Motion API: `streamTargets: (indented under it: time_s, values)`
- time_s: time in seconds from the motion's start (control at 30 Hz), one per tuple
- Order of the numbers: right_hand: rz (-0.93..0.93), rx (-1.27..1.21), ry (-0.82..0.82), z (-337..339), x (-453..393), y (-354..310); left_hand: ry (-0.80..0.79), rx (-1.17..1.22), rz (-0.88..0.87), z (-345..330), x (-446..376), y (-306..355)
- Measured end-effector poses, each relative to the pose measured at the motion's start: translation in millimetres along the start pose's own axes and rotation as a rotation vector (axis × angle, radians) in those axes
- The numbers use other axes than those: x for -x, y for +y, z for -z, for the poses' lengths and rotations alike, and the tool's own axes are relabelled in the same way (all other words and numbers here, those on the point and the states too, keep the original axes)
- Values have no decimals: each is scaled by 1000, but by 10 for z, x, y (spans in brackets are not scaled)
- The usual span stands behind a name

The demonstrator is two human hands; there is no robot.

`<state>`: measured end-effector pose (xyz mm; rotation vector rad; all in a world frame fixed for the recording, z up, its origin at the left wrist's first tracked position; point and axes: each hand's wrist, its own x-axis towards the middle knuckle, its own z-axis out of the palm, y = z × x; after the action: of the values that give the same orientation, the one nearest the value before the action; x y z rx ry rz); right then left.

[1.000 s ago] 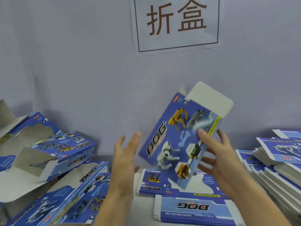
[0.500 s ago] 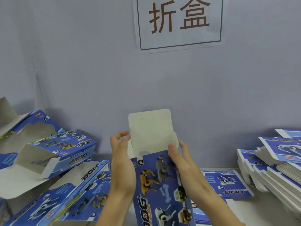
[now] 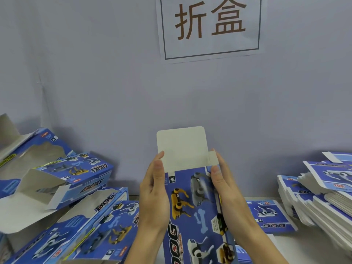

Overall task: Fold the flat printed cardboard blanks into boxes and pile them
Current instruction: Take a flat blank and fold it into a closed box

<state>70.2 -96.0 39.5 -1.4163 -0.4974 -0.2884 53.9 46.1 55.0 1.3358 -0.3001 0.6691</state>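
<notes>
both hands are up at centre frame with one blue printed blank (image 3: 192, 210) held upright between them, plain grey top flap (image 3: 182, 147) standing tall against the wall. the left hand (image 3: 154, 193) grips the blank's left edge, thumb on the printed face just below the flap. the right hand (image 3: 221, 189) pinches the right edge, thumb on the front, a small side tab (image 3: 213, 158) poking up beside its fingertips.

my read: the blank looks barely opened out, so the squeeze into a tube is what comes next, and that's where it can go wrong. push the edges together off the scored creases and the panel could buckle across the dog artwork instead of popping square. that side tab sits right by the right fingertips, so it could get bent the wrong way or trapped outside when the top flap comes down. thin card held only at its edges may also slip and twist.

lower left of the frame, the pile of folded boxes (image 3: 72, 189) lies jumbled, flaps gaping, several leaning on one another; add one carelessly and i'd expect a slide or a crushed flap. at the right edge, the stack of flat blanks (image 3: 323, 199) fans out and tilts toward the worktop (image 3: 312, 242), near the right forearm, so an elbow swing could knock it. one loose blank (image 3: 266, 214) lies flat just behind the right wrist.
</notes>
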Motion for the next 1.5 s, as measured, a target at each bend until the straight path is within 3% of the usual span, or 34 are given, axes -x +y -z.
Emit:
streamTargets:
  time_s: [0.2,0.33,0.43,0.67,0.9,1.0,1.1,1.2,1.5]
  values:
    - [58,49,-37,86,80,-103,50,-30,48,-39,9,-99]
    - [-21,79,-68,125,157,-145,57,-36,165,-26,73,-154]
    - [-59,174,-43,154,201,-103,13,-123,149,-4,104,-197]
    - [-164,85,240,209,335,-101,-154,-25,195,-68,156,-105]
    - [-121,1,329,311,336,-171,-169,-114,105,-305,287,38]
    - [-82,-22,392,366,352,-143,-158,-58,212,-385,281,93]
    - [-89,-10,365,318,344,-97,-37,51,361,-388,259,107]
    - [-73,30,362,316,305,-59,8,-19,478,-398,151,119]
    - [-140,75,321,383,222,-74,-84,-260,498,-387,-15,-78]
